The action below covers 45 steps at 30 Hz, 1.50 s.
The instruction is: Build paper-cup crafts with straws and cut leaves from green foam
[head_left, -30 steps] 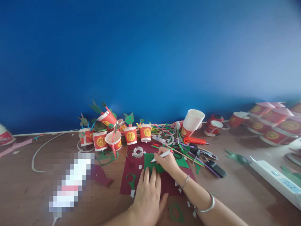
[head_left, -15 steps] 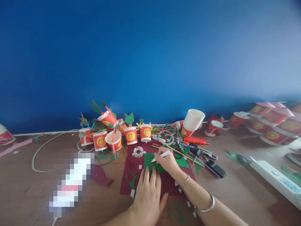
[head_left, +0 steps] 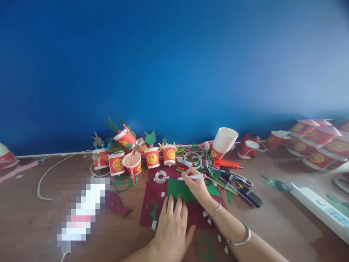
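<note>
My left hand lies flat, fingers stretched, on the dark red felt sheet, its fingertips at the near edge of a green felt piece. My right hand is closed round a white pen with a red cap end. The pen lies almost level, its tip pointing left over the far edge of the green piece. Bracelets sit on my right wrist and forearm.
Red paper cups with green cut-outs cluster beyond the felt, by a tape roll. Straws, an orange cutter, a stack of white cups and a black object lie right. A white power strip is far right.
My right hand has moved a little away from me and tilted the pen flatter, with its tip now at the green piece's far edge. The left hand stays put.
</note>
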### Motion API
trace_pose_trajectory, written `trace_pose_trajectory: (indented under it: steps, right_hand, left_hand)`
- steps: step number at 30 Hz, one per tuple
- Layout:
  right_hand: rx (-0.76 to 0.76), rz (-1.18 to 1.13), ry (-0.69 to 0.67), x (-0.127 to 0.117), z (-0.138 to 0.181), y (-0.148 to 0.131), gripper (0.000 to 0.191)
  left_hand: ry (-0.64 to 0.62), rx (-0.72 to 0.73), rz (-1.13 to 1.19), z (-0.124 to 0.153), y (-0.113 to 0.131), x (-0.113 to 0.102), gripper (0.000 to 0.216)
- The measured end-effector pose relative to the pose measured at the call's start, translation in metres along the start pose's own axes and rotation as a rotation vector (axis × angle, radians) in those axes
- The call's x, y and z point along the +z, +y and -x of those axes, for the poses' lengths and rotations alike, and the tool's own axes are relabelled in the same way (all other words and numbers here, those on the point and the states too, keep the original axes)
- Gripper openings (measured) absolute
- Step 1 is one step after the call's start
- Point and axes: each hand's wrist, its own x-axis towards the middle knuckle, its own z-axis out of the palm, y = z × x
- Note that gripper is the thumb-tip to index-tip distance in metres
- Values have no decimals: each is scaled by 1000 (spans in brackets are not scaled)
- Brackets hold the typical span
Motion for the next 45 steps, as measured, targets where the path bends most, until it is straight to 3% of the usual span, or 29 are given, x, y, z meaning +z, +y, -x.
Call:
trace_pose_trajectory:
  steps: [7,45]
  right_hand:
    - [20,134,-58,1,1,-1,21]
    - [69,128,-130,3,2,3,20]
  left_hand:
    - [-10,-5,3,-1,0,-1,55]
    - [-52,-15,24,-1,1,-2,56]
